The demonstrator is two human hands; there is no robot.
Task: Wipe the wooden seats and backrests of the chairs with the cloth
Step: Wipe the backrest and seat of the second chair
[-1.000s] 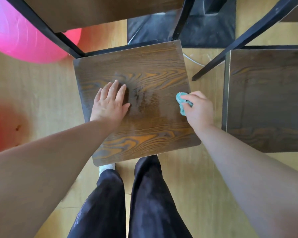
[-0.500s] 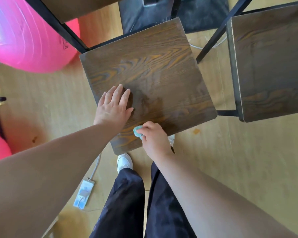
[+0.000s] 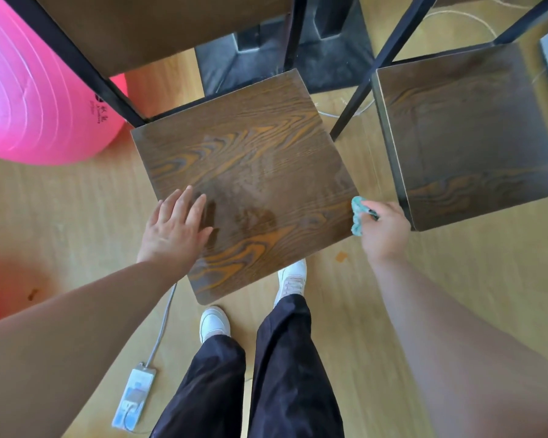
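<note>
Cloth [image 3: 357,216], teal and bunched, gripped in the curled fingers [image 3: 375,207] of the right hand [image 3: 385,232] at the right edge of the wooden seat [image 3: 250,165], near its front corner, touching or just beside that edge. Left hand [image 3: 174,232] laid flat on the seat's front left part, four digits straight and slightly spread, thumb out toward the middle, holding nothing. Pale sheen and darker smears across the middle of the seat. Behind the seat, a wooden backrest [image 3: 159,30] in a black metal frame [image 3: 76,64]. Right of the seat, a second chair seat [image 3: 469,131], with the right hand over the strip of wooden floor [image 3: 456,279] between the two. Behind and left of the seat, a pink exercise ball [image 3: 35,90] close against the frame. Behind the seat, a black base [image 3: 332,55] on the floor. In front of the seat, two white shoes [image 3: 214,322] and dark trouser legs [image 3: 295,374]; farther left, a white power adapter [image 3: 133,396] with a grey cable [image 3: 163,320] running toward the seat's front corner.
</note>
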